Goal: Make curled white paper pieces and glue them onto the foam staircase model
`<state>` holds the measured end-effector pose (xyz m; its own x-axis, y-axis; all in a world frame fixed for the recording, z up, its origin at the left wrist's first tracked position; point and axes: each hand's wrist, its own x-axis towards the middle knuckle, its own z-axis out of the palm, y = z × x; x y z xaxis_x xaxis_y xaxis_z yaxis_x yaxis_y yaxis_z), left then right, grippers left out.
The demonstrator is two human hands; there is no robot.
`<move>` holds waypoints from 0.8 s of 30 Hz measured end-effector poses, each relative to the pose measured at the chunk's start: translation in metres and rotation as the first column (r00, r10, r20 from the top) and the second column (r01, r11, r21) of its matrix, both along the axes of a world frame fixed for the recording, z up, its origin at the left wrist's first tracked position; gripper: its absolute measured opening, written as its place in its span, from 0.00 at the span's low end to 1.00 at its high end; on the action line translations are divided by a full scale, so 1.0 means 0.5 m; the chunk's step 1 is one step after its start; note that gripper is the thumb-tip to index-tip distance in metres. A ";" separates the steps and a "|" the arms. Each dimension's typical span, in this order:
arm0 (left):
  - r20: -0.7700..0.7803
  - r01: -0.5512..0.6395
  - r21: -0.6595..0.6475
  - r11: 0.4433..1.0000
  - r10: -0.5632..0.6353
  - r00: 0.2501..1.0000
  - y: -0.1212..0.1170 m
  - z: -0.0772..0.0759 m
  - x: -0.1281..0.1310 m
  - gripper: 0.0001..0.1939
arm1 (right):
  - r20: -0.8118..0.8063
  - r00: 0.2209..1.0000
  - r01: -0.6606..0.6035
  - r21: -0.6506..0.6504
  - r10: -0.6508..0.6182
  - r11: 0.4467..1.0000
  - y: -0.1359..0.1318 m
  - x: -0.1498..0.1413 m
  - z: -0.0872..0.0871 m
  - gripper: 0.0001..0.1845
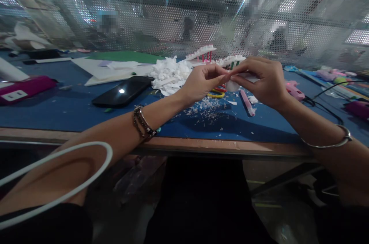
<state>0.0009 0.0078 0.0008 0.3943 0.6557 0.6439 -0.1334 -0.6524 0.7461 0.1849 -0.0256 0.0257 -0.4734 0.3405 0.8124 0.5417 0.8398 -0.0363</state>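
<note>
**Two-handed pinch on a small white piece (232,85)**

Held at two o'clock from the centre of the view, just above the blue tabletop (66,117). Pinched, as far as can be seen, between thumb and index finger of both the left hand (201,80) and the right hand (263,80), nearly tip to tip. Gripped from both sides presumably to steady so small and thin a thing; held out over the table probably for a clear view and free finger movement. Largely covered by fingers, but showing below the fingertips as a pale flap towards six o'clock. Impossible to tell the long axis or a leading end with certainty. Compare, between four and five o'clock from the flap, the pink stick (247,103), lying with its long axis from eleven to five o'clock. Note also the white scrap heap (170,74) at nine o'clock, probably gathered there to leave working room, and the pink tool (294,91) at three o'clock, perhaps for easy reach. Strewn with fine white shavings (206,110) towards half past seven.
</note>
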 end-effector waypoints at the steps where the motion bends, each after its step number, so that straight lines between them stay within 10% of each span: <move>1: -0.006 -0.013 0.006 1.000 0.013 1.000 0.000 0.000 0.000 0.17 | -0.027 1.000 0.006 -0.008 -0.006 1.000 0.001 -0.001 -0.002 0.03; 24: 0.106 -0.074 0.001 0.997 0.074 0.992 -0.001 -0.002 0.008 0.11 | -0.329 0.940 -0.176 -0.242 0.090 0.954 0.013 -0.020 -0.012 0.10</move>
<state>0.0052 0.0074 -0.0002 0.2744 0.6770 0.6829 -0.1625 -0.6673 0.7269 0.1751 -0.0193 0.0198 -0.2675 0.5143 0.8148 0.3503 0.8397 -0.4150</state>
